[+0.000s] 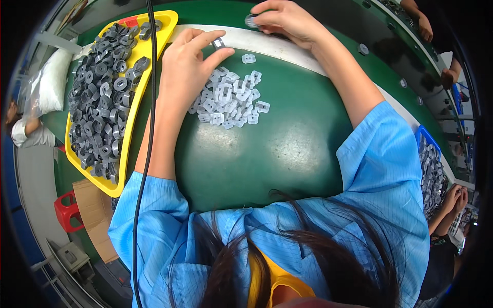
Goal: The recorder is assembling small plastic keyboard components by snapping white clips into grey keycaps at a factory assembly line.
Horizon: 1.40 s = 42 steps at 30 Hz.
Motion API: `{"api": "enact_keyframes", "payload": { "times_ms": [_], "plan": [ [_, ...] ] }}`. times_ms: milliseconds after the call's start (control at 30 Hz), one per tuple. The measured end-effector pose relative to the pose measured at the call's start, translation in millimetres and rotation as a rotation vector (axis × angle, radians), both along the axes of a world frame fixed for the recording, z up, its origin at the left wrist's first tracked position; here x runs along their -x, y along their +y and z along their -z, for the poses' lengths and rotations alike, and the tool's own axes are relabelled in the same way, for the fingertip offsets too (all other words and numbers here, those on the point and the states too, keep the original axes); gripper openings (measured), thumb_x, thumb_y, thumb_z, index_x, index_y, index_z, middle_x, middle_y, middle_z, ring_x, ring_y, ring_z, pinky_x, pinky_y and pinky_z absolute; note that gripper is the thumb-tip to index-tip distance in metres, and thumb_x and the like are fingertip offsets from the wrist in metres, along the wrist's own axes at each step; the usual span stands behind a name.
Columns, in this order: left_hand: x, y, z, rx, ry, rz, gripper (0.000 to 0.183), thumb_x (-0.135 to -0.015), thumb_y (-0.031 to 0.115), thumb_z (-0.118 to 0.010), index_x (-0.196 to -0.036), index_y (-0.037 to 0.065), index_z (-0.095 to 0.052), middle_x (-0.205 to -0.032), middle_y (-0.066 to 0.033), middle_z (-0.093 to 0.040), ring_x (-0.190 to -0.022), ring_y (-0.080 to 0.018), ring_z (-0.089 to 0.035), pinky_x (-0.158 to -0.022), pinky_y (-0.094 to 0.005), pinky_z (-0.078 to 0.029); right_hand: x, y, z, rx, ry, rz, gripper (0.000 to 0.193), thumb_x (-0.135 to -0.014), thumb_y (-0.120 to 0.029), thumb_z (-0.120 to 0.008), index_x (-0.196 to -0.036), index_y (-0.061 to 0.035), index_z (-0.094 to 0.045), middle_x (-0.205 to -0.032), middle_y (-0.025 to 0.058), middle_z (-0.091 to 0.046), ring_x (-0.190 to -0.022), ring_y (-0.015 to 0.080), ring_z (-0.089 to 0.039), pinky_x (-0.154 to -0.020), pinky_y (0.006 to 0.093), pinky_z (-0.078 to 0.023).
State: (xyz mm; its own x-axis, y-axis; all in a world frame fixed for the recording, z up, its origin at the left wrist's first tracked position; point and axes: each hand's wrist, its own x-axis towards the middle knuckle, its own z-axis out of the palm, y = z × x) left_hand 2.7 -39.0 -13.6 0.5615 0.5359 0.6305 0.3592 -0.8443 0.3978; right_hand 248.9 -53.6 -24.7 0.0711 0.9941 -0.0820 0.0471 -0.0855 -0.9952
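My left hand (185,64) pinches a small dark grey plastic part (219,43) with a pale insert between thumb and forefinger. Just below that hand, a loose heap of small translucent white plastic clips (231,95) lies on the green tabletop (257,164). Farther off to the right, beyond a white strip (277,47), my right hand (292,23) has its fingertips on a round grey plastic part (251,20). One single white clip (248,58) lies apart from the heap, between the hands.
A yellow tray (123,177) full of dark grey ring-shaped parts (97,97) stands at the left. A black cable (149,128) hangs across the tray's right side. Several parts, one a round piece (363,49), lie beyond the strip. A blue bin (429,138) and other people's hands (454,200) are at right.
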Motion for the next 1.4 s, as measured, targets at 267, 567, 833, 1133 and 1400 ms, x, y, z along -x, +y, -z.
{"api": "enact_keyframes", "payload": {
  "times_ms": [267,567,833,1133,1400],
  "plan": [
    [8,4,-7,0.414,-0.058,-0.067,0.034,-0.078,0.006,-0.078,-0.110,0.000,-0.067,-0.079,0.0010,-0.058,-0.061,-0.0025,-0.046,-0.056,-0.0166,-0.040,14,-22,-26,-0.575,-0.993,-0.078,0.024,-0.078,-0.003,-0.065,-0.102,-0.0026,-0.067,-0.088,0.0094,-0.064,-0.083,0.0238,-0.064,-0.075,0.0340,-0.052],
    [-2,1,-1,0.459,-0.261,0.036,0.034,-0.078,0.003,-0.074,-0.108,0.000,-0.057,-0.089,-0.0085,-0.070,-0.068,-0.0089,-0.062,-0.059,-0.0226,-0.047,44,-46,-59,-0.215,-0.960,-0.352,0.016,-0.075,-0.008,-0.072,-0.087,0.0016,-0.069,-0.069,0.0110,-0.066,-0.065,0.0198,-0.064,-0.065,0.0331,-0.051],
    [-10,-7,-2,0.467,-0.200,0.002,0.031,-0.081,0.003,-0.072,-0.109,-0.002,-0.058,-0.094,-0.0066,-0.068,-0.069,-0.0060,-0.058,-0.059,-0.0194,-0.046,50,-30,-25,-0.122,-0.090,-0.045,0.020,-0.083,-0.022,-0.074,-0.096,-0.0070,-0.071,-0.091,-0.0004,-0.066,-0.081,0.0070,-0.055,-0.073,0.0224,-0.041],
    [-24,6,-12,0.198,0.100,-0.064,0.034,-0.078,0.014,-0.072,-0.109,0.004,-0.063,-0.104,-0.0109,-0.064,-0.081,-0.0258,-0.064,-0.077,-0.0375,-0.051,-29,4,3,-0.089,0.348,0.132,0.022,-0.091,-0.014,-0.065,-0.106,0.0023,-0.064,-0.100,0.0082,-0.066,-0.091,0.0142,-0.063,-0.076,0.0220,-0.053],
    [-101,56,10,0.072,0.307,-0.176,0.062,-0.077,0.042,-0.074,-0.124,0.006,-0.055,-0.112,-0.0181,-0.063,-0.104,-0.0340,-0.062,-0.087,-0.0428,-0.051,-34,-8,-18,-0.156,0.350,0.206,0.028,-0.088,-0.005,-0.066,-0.112,0.0079,-0.060,-0.106,0.0158,-0.066,-0.098,0.0197,-0.066,-0.089,0.0255,-0.055]
  ]
}}
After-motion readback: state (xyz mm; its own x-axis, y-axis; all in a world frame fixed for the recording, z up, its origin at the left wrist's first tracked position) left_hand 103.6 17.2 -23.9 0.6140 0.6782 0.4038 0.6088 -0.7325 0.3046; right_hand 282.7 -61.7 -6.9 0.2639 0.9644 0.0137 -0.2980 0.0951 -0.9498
